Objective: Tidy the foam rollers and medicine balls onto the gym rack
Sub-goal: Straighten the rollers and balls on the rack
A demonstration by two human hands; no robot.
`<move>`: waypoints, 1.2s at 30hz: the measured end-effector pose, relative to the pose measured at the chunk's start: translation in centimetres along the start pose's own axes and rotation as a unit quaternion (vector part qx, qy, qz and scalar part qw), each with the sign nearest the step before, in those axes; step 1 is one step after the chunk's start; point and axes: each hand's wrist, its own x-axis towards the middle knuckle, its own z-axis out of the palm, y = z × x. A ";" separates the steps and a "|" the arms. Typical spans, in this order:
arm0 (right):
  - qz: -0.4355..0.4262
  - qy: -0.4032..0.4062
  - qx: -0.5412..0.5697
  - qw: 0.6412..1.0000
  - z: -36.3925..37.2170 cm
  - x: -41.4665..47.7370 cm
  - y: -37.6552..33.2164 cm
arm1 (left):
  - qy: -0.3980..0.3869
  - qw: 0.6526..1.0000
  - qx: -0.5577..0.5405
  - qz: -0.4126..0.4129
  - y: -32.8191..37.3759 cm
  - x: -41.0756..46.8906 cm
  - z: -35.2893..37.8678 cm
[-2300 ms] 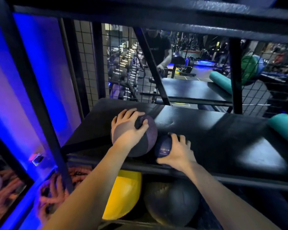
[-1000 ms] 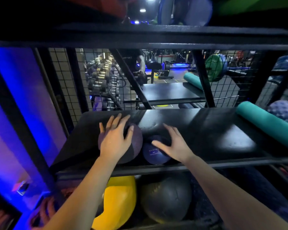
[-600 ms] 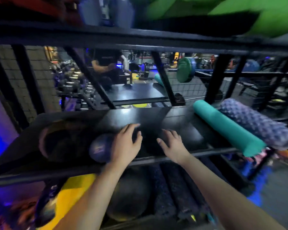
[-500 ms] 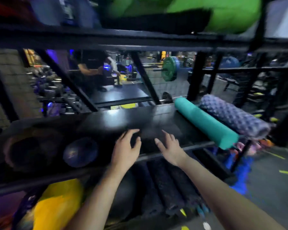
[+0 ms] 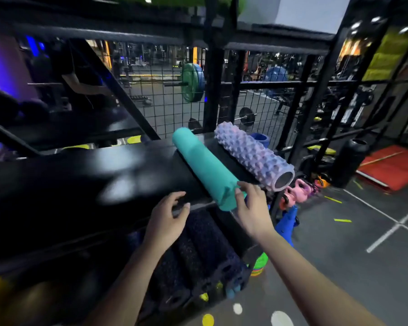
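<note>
A smooth teal foam roller (image 5: 201,162) lies across the black rack shelf (image 5: 85,175), its near end over the front edge. Beside it on the right lies a knobbly lilac foam roller (image 5: 252,154). My right hand (image 5: 252,209) touches the teal roller's near end with spread fingers, not closed around it. My left hand (image 5: 167,220) hovers open at the shelf's front edge, just left of that roller. Several dark foam rollers (image 5: 198,257) lie on the shelf below. The medicine balls are out of view to the left.
Wire mesh (image 5: 165,100) backs the rack, with black uprights (image 5: 213,85). Pink kettlebells (image 5: 297,191) and blue cones (image 5: 286,222) stand on the floor right of the rack. A red mat (image 5: 391,165) lies further right. A person (image 5: 80,76) stands behind the mesh.
My view and both hands have swung right, away from the two medicine balls left on the shelf. My right hand has reached the teal roller's end; my left hand follows, open.
</note>
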 end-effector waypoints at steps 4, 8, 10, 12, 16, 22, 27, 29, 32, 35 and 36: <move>0.014 0.050 -0.018 0.999 0.1 4.7 4.3 | -0.009 0.999 0.001 0.041 2.7 5.8 5.0; 0.022 0.050 -0.125 0.991 -1.2 8.5 9.3 | -0.133 0.986 0.093 0.026 5.2 10.5 11.8; 0.014 0.054 -0.183 0.981 -3.0 10.7 11.3 | -0.201 0.951 0.233 0.037 5.8 12.3 15.2; 0.030 0.035 -0.208 0.977 -4.8 13.0 12.9 | -0.218 0.930 0.288 0.064 6.5 14.7 17.6; 0.096 -0.089 -0.112 0.985 -6.6 15.5 15.2 | -0.222 0.932 0.275 0.080 6.5 19.3 19.7; 0.099 -0.088 0.010 0.991 -6.0 16.4 17.6 | -0.197 0.935 0.283 0.087 4.6 21.4 20.4; 0.058 -0.086 -0.031 0.994 -6.1 17.8 17.8 | -0.208 0.940 0.266 0.051 5.7 21.4 20.3; 0.070 -0.099 -0.028 0.992 -5.8 18.5 17.9 | -0.205 0.941 0.267 0.037 6.1 21.3 20.4; 0.084 -0.109 -0.009 0.990 -5.8 18.9 18.1 | -0.174 0.958 0.227 -0.016 6.3 20.4 20.2; 0.119 -0.124 0.019 0.985 -6.2 19.4 18.6 | -0.159 0.973 0.136 -0.095 6.0 19.3 19.6; 0.125 -0.125 0.023 0.984 -6.5 19.6 18.5 | -0.151 0.977 0.114 -0.101 6.1 18.9 19.4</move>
